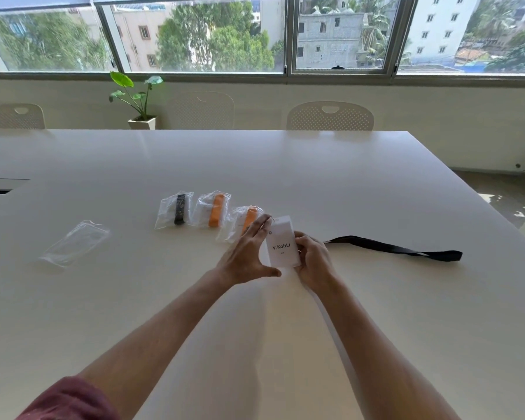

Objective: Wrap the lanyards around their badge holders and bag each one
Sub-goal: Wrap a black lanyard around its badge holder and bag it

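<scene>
Both hands grip badge holder (282,245) upright above bench (315,165): left hand (249,253) on one edge, right hand (314,257) on other. Black lanyard (397,248) trails toward 3 o'clock, unwound. Empty bag (75,242) at 9 o'clock. Risk: loose strap may twist or slip while winding.

Bright daylight from the windows (194,34) washes my view, glaring softly off the tabletop (285,165); edges bend.

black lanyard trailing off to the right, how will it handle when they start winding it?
Probably floppy: the black lanyard lies flat and slack on the table, bending as it goes. Likely light, so it should drag along when the badge holder, held between the left hand and right hand, turns.
</scene>
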The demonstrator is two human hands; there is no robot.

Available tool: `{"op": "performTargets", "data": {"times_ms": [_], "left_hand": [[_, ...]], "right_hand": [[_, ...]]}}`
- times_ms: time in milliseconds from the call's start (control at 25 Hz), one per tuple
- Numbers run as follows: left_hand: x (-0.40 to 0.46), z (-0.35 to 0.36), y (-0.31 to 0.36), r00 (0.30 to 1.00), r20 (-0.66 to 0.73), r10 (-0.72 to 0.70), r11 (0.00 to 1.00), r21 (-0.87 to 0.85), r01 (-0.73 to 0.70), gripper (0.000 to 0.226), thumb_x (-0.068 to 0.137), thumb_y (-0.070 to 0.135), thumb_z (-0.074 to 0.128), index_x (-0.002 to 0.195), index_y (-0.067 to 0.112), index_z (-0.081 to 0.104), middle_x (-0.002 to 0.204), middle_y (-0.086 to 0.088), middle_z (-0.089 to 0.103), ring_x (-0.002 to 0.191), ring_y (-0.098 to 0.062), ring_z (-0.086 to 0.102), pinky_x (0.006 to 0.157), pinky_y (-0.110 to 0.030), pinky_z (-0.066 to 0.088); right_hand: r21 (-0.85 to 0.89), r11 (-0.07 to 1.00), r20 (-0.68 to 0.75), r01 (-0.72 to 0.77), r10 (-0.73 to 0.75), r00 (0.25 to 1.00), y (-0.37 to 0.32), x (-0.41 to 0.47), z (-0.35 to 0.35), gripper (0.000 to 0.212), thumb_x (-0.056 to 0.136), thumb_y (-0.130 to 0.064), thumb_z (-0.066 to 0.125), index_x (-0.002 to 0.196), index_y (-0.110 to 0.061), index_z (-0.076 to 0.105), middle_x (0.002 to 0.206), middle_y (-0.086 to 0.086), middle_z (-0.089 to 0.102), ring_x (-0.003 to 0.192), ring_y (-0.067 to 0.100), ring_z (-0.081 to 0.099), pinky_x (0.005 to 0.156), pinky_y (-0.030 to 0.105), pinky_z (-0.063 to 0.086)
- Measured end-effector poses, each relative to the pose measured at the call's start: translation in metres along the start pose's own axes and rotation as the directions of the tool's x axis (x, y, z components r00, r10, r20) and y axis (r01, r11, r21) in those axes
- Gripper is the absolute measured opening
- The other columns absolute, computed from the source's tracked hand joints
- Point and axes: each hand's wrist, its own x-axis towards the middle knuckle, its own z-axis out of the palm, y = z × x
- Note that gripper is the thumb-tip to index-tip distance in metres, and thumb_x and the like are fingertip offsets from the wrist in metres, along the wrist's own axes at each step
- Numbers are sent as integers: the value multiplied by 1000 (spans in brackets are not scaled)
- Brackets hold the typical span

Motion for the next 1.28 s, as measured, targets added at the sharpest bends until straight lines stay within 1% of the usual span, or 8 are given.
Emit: {"op": "performTargets", "data": {"times_ms": [120,200,320,400,560,800,1040,1280], "left_hand": [[0,-8,0,996,10,85,986,144,-85,116,62,47,81,149,4,18,158,-6,14,144,-22,16,114,-32,23],[2,-16,2,991,18,133,970,202,-134,112,63,44,80,148,2,19,157,-11,15,144,-25,17,115,-35,23],[6,-29,3,981,55,184,953,236,-192,111,64,41,79,148,2,19,157,-12,15,145,-26,14,116,-30,17],[6,-36,5,970,62,237,933,262,-245,110,63,40,80,148,2,20,156,-14,19,143,-27,17,114,-29,14],[2,-46,7,950,51,309,907,286,-310,109,61,42,79,146,0,24,154,-17,24,141,-30,24,116,-24,1],[-2,-54,10,964,-38,264,935,257,-246,108,56,45,84,140,-3,37,149,-20,34,130,-32,45,109,-13,-18],[8,-50,15,978,-167,123,986,136,-101,100,58,52,80,140,15,39,150,-6,31,123,-23,48,102,-21,14],[16,-55,12,990,-119,72,985,165,-52,105,58,51,81,143,9,36,153,-11,26,129,-30,42,101,-45,43]], "right_hand": [[-50,998,16,41,-40,999,1,-2,4,39,87,-1,40,79,-12,76,76,9,72,71,21,67,62,31,53],[-252,945,-75,208,-234,969,-2,-1,4,33,82,-1,45,77,-17,75,74,2,72,70,16,67,64,28,52],[-657,666,-71,353,-521,850,-14,8,1,30,83,1,54,88,-24,70,90,-9,71,85,12,67,74,24,49],[-735,557,90,387,-485,870,-23,15,-1,32,87,1,54,105,-20,68,105,-6,67,102,16,62,85,29,50],[-588,739,335,329,-147,930,-33,18,-3,32,94,8,42,109,-8,66,100,12,68,94,19,63,88,34,49],[-668,681,151,300,-270,951,-37,14,-5,16,94,-11,55,83,-10,67,69,7,67,65,18,56,64,29,38],[-588,748,139,307,-281,950,-24,-5,13,34,78,11,40,82,-8,68,62,4,64,42,13,47,42,22,36],[-553,790,83,265,-265,961,-5,-16,21,33,85,5,43,60,-13,55,45,-6,48,38,9,38,43,23,30]]}}
